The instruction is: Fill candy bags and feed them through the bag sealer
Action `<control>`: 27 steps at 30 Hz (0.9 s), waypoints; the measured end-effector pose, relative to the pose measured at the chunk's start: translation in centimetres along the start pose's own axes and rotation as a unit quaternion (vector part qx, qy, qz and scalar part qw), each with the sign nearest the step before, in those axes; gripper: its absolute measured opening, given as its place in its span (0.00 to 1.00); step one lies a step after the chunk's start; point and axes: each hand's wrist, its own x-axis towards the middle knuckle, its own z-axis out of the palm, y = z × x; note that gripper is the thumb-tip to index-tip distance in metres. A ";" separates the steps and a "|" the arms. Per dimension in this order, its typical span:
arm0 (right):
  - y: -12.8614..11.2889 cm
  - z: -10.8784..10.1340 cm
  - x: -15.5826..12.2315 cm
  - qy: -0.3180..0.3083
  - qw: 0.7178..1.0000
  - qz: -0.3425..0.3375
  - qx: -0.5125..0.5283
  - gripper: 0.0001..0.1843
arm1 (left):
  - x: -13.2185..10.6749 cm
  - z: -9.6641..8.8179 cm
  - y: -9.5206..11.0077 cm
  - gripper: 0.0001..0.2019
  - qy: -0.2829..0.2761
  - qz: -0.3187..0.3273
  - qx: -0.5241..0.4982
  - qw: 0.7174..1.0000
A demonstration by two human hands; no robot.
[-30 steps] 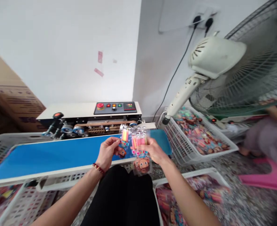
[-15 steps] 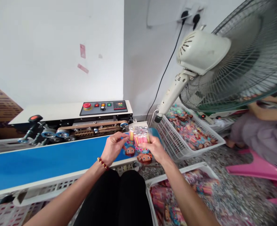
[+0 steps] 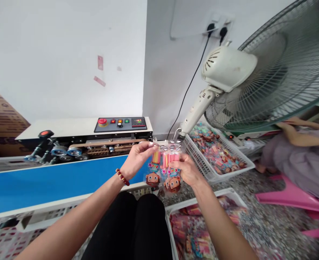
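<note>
My left hand [image 3: 138, 159] pinches the upper edge of one clear plastic packet [image 3: 153, 177], which hangs with pink and yellow sticks inside and a printed cartoon face at its lower end. Several more packets of the same kind [image 3: 173, 183] are fanned out in my right hand [image 3: 188, 169], its thumb lying across their front. The two hands are close together, in front of the right end of a blue conveyor belt [image 3: 67, 180]. Behind the belt stands a white band sealing machine [image 3: 46, 128].
A white basket [image 3: 208, 177] of packets stands right of the belt, and a white crate [image 3: 169, 220] of packets is by my right knee. A large fan [image 3: 227, 68] leans in at upper right. Beyond it another person's arm [image 3: 302, 122] shows above a pink stool [image 3: 281, 196].
My left hand has risen a little and now holds one packet's top, apart from the others. The packets in my right hand have shifted right and hang more upright, facing me.
</note>
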 end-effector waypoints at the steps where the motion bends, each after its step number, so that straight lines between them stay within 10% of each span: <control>1: -0.2 0.1 -0.2 0.002 1.000 0.001 -0.004 0.11 | 0.2 0.2 0.4 0.13 -0.006 -0.003 -0.002 1.000; 8: -0.8 0.4 -1.1 0.012 0.999 0.012 -0.051 0.12 | 0.6 0.9 1.6 0.06 -0.058 -0.031 0.099 0.993; 12: -0.3 0.4 -1.2 0.033 0.997 -0.006 -0.066 0.11 | 0.1 1.2 1.9 0.04 -0.001 0.024 0.277 0.961; 21: 0.5 0.4 -1.3 0.025 0.999 0.007 0.036 0.11 | 0.3 0.3 0.8 0.12 -0.063 -0.027 0.029 0.997; 27: 1.5 0.3 -0.4 0.092 0.993 0.006 0.071 0.13 | 0.2 0.5 -1.7 0.16 -0.001 -0.078 -0.010 0.997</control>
